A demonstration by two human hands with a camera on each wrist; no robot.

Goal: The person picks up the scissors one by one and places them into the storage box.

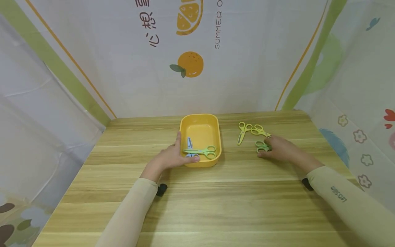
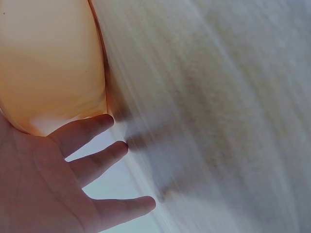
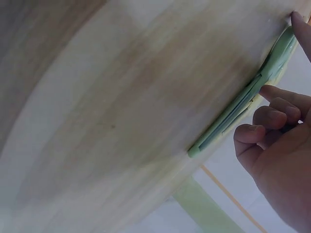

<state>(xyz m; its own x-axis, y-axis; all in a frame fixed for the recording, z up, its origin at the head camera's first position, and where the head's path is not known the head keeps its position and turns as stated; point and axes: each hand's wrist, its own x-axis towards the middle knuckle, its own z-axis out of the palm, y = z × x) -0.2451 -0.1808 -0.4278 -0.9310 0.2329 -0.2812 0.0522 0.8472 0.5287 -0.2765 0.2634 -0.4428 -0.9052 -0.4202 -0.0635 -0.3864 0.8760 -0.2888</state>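
My left hand (image 1: 168, 157) is at the near left corner of a yellow plastic bin (image 1: 200, 164), thumb lying over the near rim, a finger along the left wall. In the left wrist view, straight, spread fingers (image 2: 92, 162) meet the bin's side. Inside lie light-green scissors (image 1: 200, 151) across blue scissors (image 1: 189, 142). My right hand (image 1: 279, 148) is over dark-green scissors (image 1: 261, 145) flat on the table. In the right wrist view, thumb and index tip are spaced apart along these scissors (image 3: 243, 99), other fingers curled; the head view hides their blades.
Two pairs of yellow-green scissors, one (image 1: 243, 132) left of the other (image 1: 260, 131), lie right of the bin, just beyond the right hand. A printed white cloth (image 1: 247, 85) hangs at the back edge of the wooden table (image 1: 216, 206); more cloth stands at both sides.
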